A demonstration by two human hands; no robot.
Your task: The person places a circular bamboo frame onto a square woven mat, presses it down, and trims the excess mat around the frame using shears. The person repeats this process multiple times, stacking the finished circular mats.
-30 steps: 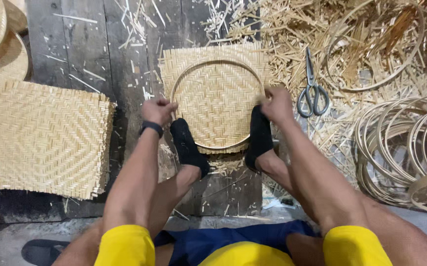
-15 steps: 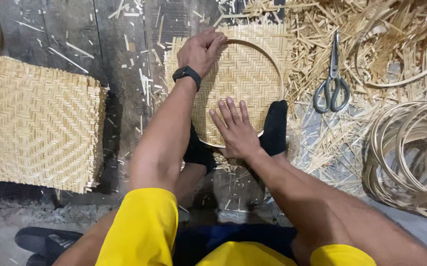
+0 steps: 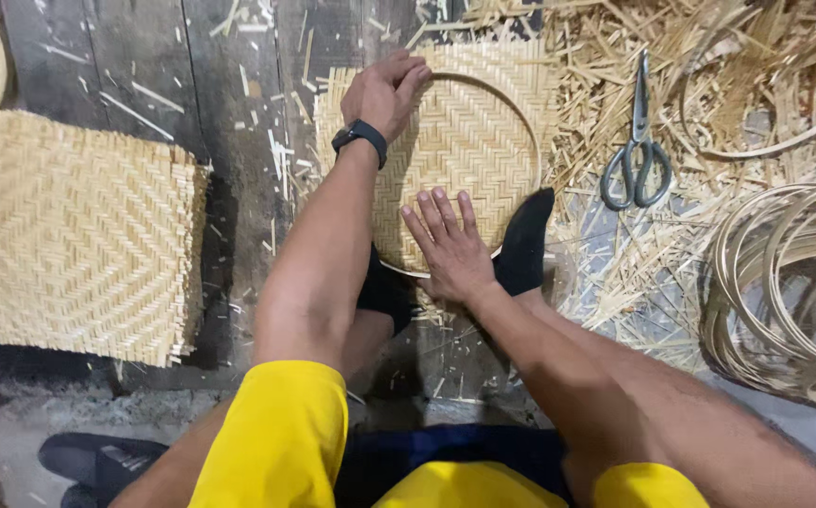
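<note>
A square woven bamboo mat (image 3: 474,141) lies on the dark wooden floor, with a thin round bamboo hoop (image 3: 519,103) laid on top of it. My left hand (image 3: 384,89), a black watch on its wrist, grips the hoop's far left rim with curled fingers. My right hand (image 3: 446,245) presses flat, fingers spread, on the mat near the hoop's near edge. Both my feet in black socks (image 3: 526,245) pin the mat's near side.
Grey scissors (image 3: 636,150) lie right of the mat among loose bamboo strips. A stack of bamboo hoops (image 3: 794,282) sits at the right. A large woven mat (image 3: 69,235) lies at the left. A black sandal (image 3: 97,461) is at the bottom left.
My hands left the mat's near corners. The left reached to the hoop's far rim and curled around it; the right moved onto the weave and lies flat.
</note>
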